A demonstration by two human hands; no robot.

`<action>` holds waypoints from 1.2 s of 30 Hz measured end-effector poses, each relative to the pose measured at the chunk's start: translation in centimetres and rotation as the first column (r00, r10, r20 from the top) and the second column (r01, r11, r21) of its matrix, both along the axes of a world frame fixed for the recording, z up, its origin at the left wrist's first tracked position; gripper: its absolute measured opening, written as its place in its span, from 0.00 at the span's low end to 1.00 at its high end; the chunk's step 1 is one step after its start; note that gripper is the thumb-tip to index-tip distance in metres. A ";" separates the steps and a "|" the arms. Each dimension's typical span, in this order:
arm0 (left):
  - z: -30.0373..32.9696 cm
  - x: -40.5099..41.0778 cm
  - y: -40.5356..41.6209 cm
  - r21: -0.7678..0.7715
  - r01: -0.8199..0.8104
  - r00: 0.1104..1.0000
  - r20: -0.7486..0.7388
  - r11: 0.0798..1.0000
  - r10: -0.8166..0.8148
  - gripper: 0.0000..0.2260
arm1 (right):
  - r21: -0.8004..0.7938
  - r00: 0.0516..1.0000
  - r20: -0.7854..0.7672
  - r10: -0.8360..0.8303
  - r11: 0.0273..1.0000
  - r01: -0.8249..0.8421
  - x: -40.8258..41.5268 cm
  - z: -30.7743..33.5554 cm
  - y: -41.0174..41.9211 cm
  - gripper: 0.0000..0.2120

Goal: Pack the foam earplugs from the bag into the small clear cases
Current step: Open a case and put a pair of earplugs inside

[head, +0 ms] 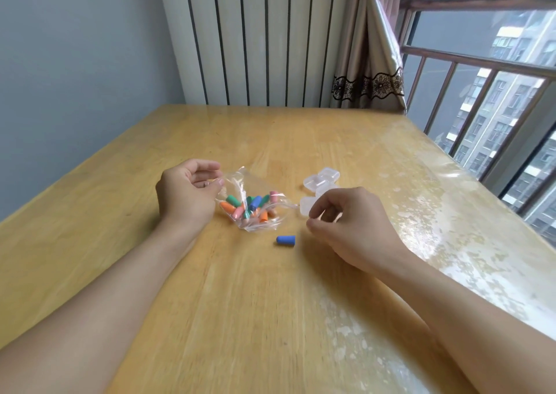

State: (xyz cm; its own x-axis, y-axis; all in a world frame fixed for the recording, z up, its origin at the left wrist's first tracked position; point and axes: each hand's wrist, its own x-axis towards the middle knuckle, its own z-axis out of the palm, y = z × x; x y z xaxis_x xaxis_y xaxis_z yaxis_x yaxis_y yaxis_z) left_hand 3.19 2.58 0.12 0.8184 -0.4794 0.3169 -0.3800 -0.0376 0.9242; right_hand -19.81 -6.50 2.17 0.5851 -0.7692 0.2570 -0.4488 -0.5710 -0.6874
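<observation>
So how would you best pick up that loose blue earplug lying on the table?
Pinch the blue earplug across its middle from above. It lies flat on its side on the wooden table, clear of the bag, so both long sides are free for thumb and forefinger.

No readable text, labels, brands or numbers anywhere: bag, clear cases and table all carry no legible markings.
</observation>
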 end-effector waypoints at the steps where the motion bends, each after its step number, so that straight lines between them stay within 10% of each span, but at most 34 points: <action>1: 0.0 0.3 0.1 0.017 -0.028 1.000 -0.013 0.999 0.029 0.12 | -0.050 0.998 0.058 -0.024 0.998 0.027 -0.2 0.5 -0.2 0.04; 4: 0.3 0.4 0.1 0.112 -0.121 0.991 0.074 0.986 0.113 0.09 | -0.215 0.997 0.074 -0.006 0.976 0.022 -1.5 2.7 -1.1 0.08; 7: 1.3 -1.0 0.4 0.141 -0.185 0.909 0.401 0.973 0.114 0.11 | -0.037 0.966 -0.068 0.250 0.967 -0.252 -2.4 2.9 -0.5 0.09; 11: 2.2 -3.2 0.9 0.202 0.051 0.817 0.554 0.978 -0.157 0.10 | -0.029 0.868 -0.285 0.408 0.901 -0.433 -1.0 0.4 1.5 0.16; 16: 2.2 -3.4 1.5 0.460 0.182 0.761 0.494 0.869 -0.421 0.14 | -0.092 0.952 -0.050 0.302 0.948 -0.305 0.3 -0.8 0.8 0.06; 27: 0.9 -3.5 0.6 0.341 0.246 0.850 0.373 0.907 -0.371 0.10 | -0.157 0.983 0.140 0.121 0.983 -0.098 3.7 -1.5 0.9 0.08; 33: 0.9 -3.4 0.7 0.339 0.238 0.845 0.390 0.910 -0.366 0.12 | -0.159 0.992 0.103 0.075 0.986 -0.058 2.0 0.0 0.3 0.08; 36: 1.1 -3.6 0.8 0.332 0.257 0.836 0.395 0.908 -0.381 0.12 | -0.309 0.982 -0.187 -0.029 0.950 -0.031 -1.1 2.1 -1.6 0.07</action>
